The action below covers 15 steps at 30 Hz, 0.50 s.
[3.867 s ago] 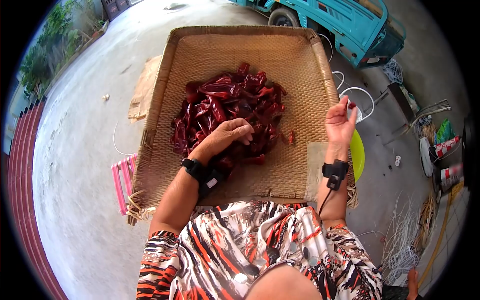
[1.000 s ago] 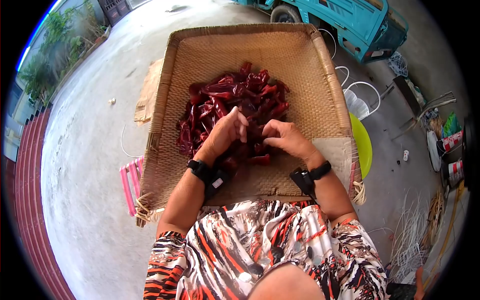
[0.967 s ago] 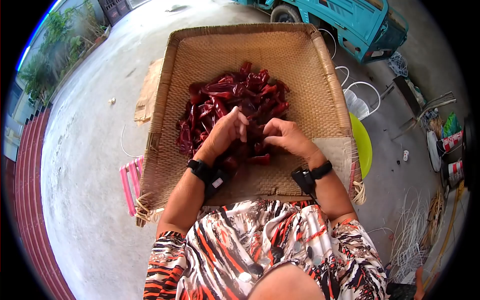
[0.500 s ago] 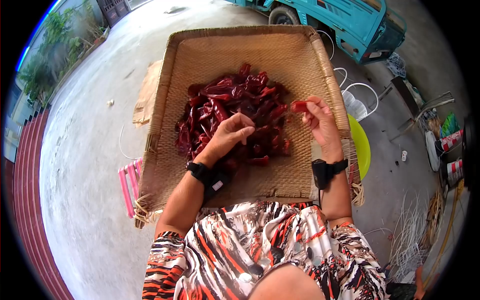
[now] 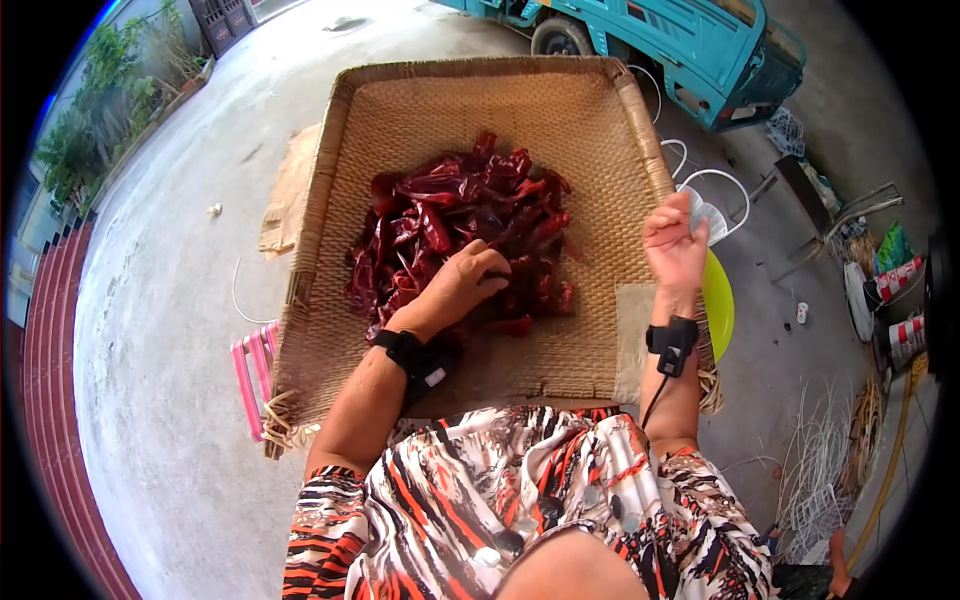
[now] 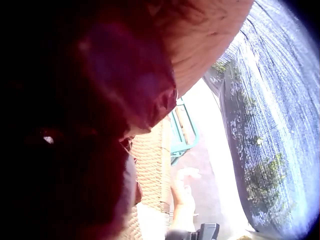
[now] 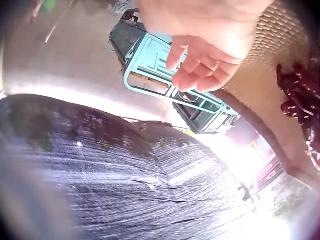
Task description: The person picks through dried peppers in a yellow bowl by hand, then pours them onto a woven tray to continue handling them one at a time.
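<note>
A heap of glossy dark red chili peppers [image 5: 435, 228] lies in a large woven tray [image 5: 600, 130] before the person. My left hand [image 5: 462, 287] reaches onto the near right part of the heap with bent fingers; its fingertips are partly hidden, and I cannot tell whether they grip a pepper. In the left wrist view a blurred dark pepper [image 6: 130, 70] lies close beside the palm. My right hand [image 5: 677, 245] is raised palm up at the tray's right rim, beside a white bucket [image 5: 708, 215]. Its fingers [image 7: 205, 75] are loosely bent, and no pepper shows in them.
A lime-green basin [image 5: 718, 310] stands to the right under the tray's edge. A pink striped stool [image 5: 255, 365] is at the left, below cardboard [image 5: 290, 190]. Beyond the tray is a teal cargo vehicle [image 5: 660, 50]. White strands [image 5: 815, 480] lie on the floor at the right.
My right hand came to the heap, lifted a red pepper piece, then moved right to the rim, where the piece no longer shows. My left hand stayed over the heap, its fingers dipping lower.
</note>
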Tool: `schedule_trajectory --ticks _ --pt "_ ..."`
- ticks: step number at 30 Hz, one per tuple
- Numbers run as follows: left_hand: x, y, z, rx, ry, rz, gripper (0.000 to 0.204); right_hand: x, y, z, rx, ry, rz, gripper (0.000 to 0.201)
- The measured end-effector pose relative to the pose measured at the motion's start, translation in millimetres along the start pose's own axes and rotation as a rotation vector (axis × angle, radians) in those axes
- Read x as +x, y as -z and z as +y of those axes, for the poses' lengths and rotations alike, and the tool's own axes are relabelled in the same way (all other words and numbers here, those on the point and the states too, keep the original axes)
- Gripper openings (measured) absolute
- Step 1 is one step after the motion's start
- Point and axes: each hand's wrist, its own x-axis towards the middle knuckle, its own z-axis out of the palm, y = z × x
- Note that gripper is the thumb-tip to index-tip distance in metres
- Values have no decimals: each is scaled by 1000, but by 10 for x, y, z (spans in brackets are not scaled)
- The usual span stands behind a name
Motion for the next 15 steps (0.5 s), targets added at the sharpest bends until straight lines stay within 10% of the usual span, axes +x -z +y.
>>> schedule_trajectory --ticks 4,10,13,15 --pt "17 63 144 -258 278 20 16 55 41 290 -846 -87 208 34" --pt "50 104 327 -802 289 91 15 29 28 895 -2021 76 -368 31" --pt "33 111 254 -869 296 62 18 45 257 1044 -2267 251 -564 35" --pt "25 76 154 -904 294 62 21 -7 211 1037 -2349 62 -497 34"
